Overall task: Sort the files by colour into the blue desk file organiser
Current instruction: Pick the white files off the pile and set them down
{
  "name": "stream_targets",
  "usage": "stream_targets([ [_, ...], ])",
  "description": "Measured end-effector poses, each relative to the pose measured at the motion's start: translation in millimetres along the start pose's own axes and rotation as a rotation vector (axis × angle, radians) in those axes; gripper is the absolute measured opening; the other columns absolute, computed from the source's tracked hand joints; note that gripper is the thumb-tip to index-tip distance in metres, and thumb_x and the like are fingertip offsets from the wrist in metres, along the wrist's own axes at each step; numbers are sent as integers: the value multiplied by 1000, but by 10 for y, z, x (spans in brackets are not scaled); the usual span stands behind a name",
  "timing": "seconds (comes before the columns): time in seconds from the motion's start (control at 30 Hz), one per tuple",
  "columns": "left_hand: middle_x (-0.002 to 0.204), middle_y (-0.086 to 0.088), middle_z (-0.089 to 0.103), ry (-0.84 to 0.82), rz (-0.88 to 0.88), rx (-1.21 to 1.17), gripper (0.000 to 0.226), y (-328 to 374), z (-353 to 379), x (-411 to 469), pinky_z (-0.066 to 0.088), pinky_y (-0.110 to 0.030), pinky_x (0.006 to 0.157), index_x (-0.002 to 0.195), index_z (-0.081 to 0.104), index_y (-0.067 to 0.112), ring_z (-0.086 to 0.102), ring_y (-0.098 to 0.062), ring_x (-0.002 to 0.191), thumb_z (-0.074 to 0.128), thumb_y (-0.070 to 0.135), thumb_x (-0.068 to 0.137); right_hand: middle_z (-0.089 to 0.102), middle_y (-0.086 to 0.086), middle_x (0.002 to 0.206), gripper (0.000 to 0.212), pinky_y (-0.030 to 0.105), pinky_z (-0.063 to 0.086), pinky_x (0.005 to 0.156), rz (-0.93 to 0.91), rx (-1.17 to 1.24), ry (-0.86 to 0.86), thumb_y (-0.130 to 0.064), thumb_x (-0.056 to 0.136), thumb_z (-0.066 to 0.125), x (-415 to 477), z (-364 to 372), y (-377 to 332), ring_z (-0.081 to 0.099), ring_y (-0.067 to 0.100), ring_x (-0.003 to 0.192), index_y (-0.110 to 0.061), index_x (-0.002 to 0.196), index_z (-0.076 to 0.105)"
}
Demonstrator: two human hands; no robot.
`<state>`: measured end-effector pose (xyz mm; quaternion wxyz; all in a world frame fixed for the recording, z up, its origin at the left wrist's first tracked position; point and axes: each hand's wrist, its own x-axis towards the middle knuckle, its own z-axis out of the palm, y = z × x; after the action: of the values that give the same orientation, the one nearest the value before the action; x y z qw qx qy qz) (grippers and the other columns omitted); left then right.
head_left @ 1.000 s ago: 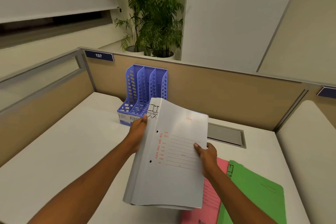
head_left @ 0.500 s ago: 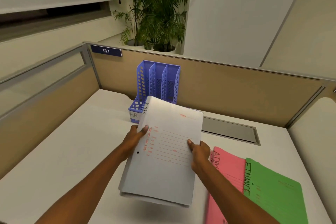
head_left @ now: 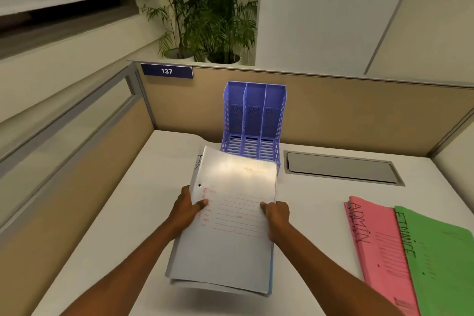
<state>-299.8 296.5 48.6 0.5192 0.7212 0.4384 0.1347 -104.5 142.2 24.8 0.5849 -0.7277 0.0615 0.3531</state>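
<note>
Two bare forearms enter from the near edge and converge on a stack of white card files printed with red ruled lines [head_left: 228, 246], held lengthwise toward the far side. The near edge of the stack is raised above the white laminate tabletop [head_left: 115, 238], with a shadow beneath it. The left hand [head_left: 186, 209] clasps the left long edge and the right hand [head_left: 277, 215] the right long edge, at about mid-length. Each thumb lies flat on the top cover, and the fingers of both hands pass beneath the stack, out of sight. The far-left corner of the top cover lifts slightly, exposing black handwriting on the file below. Bare tabletop extends left of the stack to the side partition, and a bare strip separates the stack from the files on the right. There a pink card file lettered ADMIN [head_left: 372, 246] lies flat, overlapped along its right edge by a green card file lettered FINANCE [head_left: 441, 259]. The far edge of the white stack covers the front lip of the blue perforated plastic three-slot desk organiser [head_left: 254, 120], which stands upright against the beige back partition [head_left: 359, 115]. The slatted floors of all three slots are visible. Just right of the organiser a grey rectangular cable hatch [head_left: 341, 168] is set into the tabletop. A dark blue plate numbered 137 [head_left: 166, 71] sits at the partition's top left, and green potted palms [head_left: 210, 7] rise behind it.
</note>
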Motion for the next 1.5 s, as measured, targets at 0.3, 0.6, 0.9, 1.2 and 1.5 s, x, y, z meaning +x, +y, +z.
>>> stream_targets([
  [0.3, 126, -15, 53, -60, -142, 14, 58, -507, -378, 182, 52, -37, 79, 130, 30, 10, 58, -30, 105, 66, 29, 88, 58, 15, 104, 36, 28, 45, 67, -29, -155, -49, 2, 86, 57, -85, 484, 418, 54, 20, 81, 2, 121, 49],
  [0.6, 136, -22, 43, -43, -228, 119, 68, -1014, -466, 339, 42, -45, 102, 132, 30, 2, 46, -36, 123, 68, 33, 85, 53, 5, 114, 57, 21, 45, 62, 42, -183, -220, -3, 86, 64, 18, 683, 656, 55, 15, 90, -13, 137, 39],
  [0.9, 134, -27, 40, -41, -288, 279, 67, -1317, -432, 502, 37, -49, 104, 136, 27, -3, 42, -41, 123, 60, 33, 90, 39, 6, 152, 74, 31, 38, 104, 96, -358, -329, -11, 90, 64, 126, 876, 924, 45, 23, 128, -14, 152, 24],
  [1.2, 131, -26, 44, 46, -357, 379, 65, -1419, -291, 451, 34, -50, 103, 133, 33, -3, 37, -42, 124, 61, 36, 89, 29, 20, 152, 86, 39, 37, 112, 56, -802, -286, -28, 93, 56, 113, 984, 1046, 37, 35, 138, -16, 156, 0],
  [1.5, 132, -24, 40, 66, -383, 419, 59, -1383, -225, 505, 37, -54, 97, 131, 34, 0, 37, -43, 123, 64, 28, 88, 19, 25, 154, 89, 46, 26, 115, -11, -1230, -280, -32, 94, 55, 73, 1073, 965, 23, 42, 143, 1, 153, -4],
])
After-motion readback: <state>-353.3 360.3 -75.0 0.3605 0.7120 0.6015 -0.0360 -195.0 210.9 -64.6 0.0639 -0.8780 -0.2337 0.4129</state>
